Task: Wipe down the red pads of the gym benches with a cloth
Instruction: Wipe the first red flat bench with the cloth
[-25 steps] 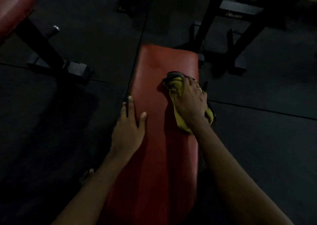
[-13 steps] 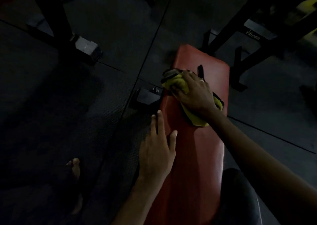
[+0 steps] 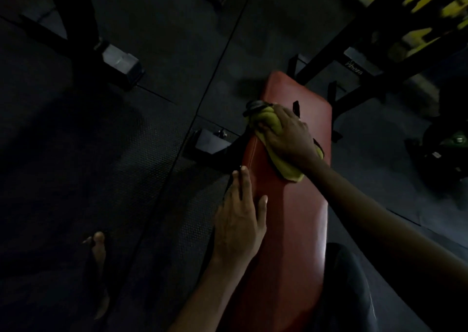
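cloth (image 3: 269,121): yellow, bunched into a wad; on the far half of the red pad (image 3: 293,217), close to its left edge, under the right hand (image 3: 287,137)
right hand: palm down on the cloth, fingers curled over the front of the wad, clamped on it
left hand (image 3: 238,226): flat, fingers straight, resting on the pad's left edge, nearer the body; holding nothing
cloth handling: likely soft, light, limp; bunches and slides easily; best gripped as a wad under the palm, with the loose tail trailing toward the wrist
pad handling: likely smooth vinyl over foam, slightly giving, a bit slick (sheen on the near right side); fixed to the bench, so only pressed, never lifted
where to hold: cloth at its thick middle; pad braced at the side edge, as the left hand does now
dark bit at cloth's far end: black trim or strap, cannot tell
step: probably wiping the far left part of the pad
risk: cloth could slip off the left edge
around: black frame (image 3: 354,58) beyond the pad; rubber floor (image 3: 101,154); bare foot (image 3: 98,250) on the left
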